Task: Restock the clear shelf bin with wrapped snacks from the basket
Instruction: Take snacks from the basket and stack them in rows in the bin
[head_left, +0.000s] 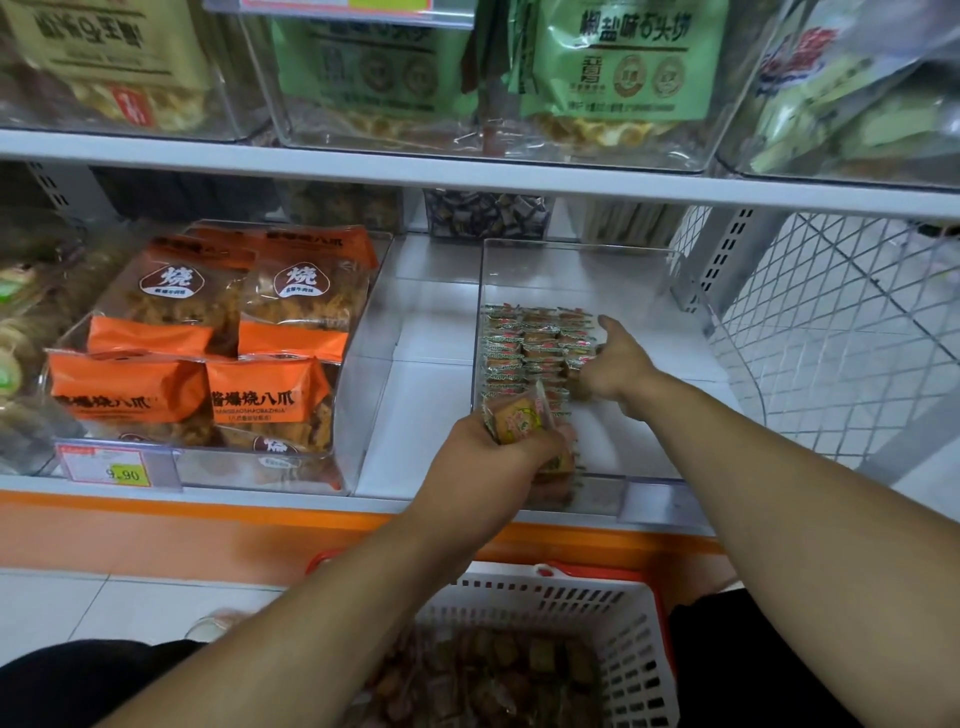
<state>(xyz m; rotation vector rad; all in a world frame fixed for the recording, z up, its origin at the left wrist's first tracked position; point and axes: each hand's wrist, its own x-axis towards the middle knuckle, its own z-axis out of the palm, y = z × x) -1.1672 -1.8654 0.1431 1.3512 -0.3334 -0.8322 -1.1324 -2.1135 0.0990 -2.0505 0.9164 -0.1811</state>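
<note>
A clear shelf bin (649, 291) stands on the lower shelf at centre right. Rows of small wrapped snacks (524, 343) lie packed along its left side. My left hand (498, 457) is at the bin's front left corner, shut on a bunch of wrapped snacks (514, 418) in green and yellow wrappers. My right hand (615, 366) reaches into the bin with its thumb up; its fingers touch the right edge of the packed rows, and I cannot tell whether they hold one. A white basket (613, 613) with red handles sits below, holding several brown wrapped snacks (493, 670).
Left of the bin is a clear bin of orange snack bags (218, 358) with a price tag (111, 465). The upper shelf (467, 171) carries bins of green and tan bags. A white wire mesh panel (841, 332) closes the right side. The shelf's orange front edge (208, 512) runs across.
</note>
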